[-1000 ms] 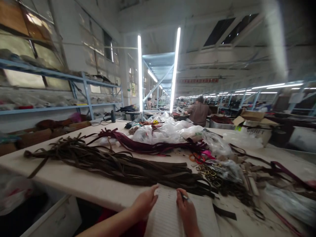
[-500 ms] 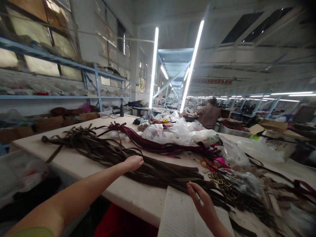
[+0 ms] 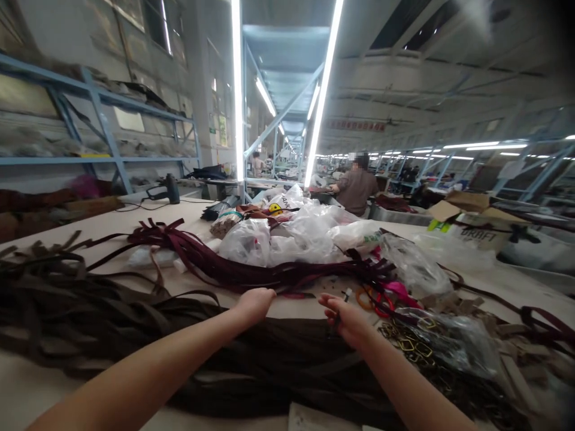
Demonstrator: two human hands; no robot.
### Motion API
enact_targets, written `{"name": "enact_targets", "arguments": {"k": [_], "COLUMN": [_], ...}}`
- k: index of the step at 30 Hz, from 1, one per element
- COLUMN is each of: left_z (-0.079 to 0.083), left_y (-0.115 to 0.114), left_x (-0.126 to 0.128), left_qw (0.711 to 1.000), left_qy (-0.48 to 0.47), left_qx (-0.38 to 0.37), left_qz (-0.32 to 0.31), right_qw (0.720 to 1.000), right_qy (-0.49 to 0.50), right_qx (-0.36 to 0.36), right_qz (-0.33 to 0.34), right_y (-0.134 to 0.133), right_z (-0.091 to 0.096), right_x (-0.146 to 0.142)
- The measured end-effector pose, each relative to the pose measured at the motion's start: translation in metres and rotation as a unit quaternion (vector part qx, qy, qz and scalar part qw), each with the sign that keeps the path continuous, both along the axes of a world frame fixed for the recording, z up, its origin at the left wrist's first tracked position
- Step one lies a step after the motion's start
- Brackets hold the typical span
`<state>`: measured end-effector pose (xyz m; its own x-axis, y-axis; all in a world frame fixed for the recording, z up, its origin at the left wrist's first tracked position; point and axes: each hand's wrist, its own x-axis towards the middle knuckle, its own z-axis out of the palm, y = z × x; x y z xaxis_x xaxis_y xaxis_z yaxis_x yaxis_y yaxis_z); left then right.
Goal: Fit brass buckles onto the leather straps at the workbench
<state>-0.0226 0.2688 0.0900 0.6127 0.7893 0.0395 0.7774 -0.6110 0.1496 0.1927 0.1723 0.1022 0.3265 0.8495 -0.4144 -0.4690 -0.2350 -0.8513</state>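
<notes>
My left hand point(image 3: 256, 304) is closed at the far edge of the dark brown straps point(image 3: 278, 353). Its fingers are mostly turned away, so what it may hold is hidden. My right hand point(image 3: 348, 320) holds a pen point(image 3: 347, 294), which sticks up between thumb and fingers; the fingertips point toward my left hand. Under both forearms the brown straps spread across the table in a long heap. Beyond the hands runs a bundle of maroon straps point(image 3: 251, 272). Only the top edge of a paper notebook point(image 3: 309, 417) shows below.
White plastic bags point(image 3: 296, 233) are piled behind the maroon straps. Metal buckles point(image 3: 408, 346) and a clear bag point(image 3: 467, 341) lie at the right, near orange rings point(image 3: 381, 304). A cardboard box point(image 3: 476, 221) stands farther right. A co-worker point(image 3: 357, 185) is beyond the table.
My right hand has left the notebook and moved forward over the brown straps, still with the pen. My left hand is now closer to it. The view has shifted right and forward.
</notes>
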Motion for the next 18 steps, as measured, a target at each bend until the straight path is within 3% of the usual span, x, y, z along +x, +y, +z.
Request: {"name": "enact_targets", "arguments": {"k": [3,7,13,18], "left_z": [-0.012,-0.03,-0.036,-0.037], "left_y": [0.021,0.042,0.058,0.047], "left_x": [0.037,0.061,0.057,0.044], "left_qw": [0.999,0.996,0.995,0.99], "left_qy": [0.015,0.021,0.029,-0.001], "left_qx": [0.038,0.078,0.091,0.11], "left_qz": [-0.024,-0.033,-0.002,-0.092], "right_qw": [0.997,0.993,0.986,0.986], "right_qy": [0.05,0.072,0.074,0.092], "right_qx": [-0.053,-0.097,-0.144,-0.127], "right_qz": [0.005,0.02,0.03,0.05], "right_y": [0.029,0.062,0.093,0.098], "right_z": [-0.007,-0.02,-0.033,-0.03], "right_x": [-0.002,-0.005,-0.01,-0.026]}}
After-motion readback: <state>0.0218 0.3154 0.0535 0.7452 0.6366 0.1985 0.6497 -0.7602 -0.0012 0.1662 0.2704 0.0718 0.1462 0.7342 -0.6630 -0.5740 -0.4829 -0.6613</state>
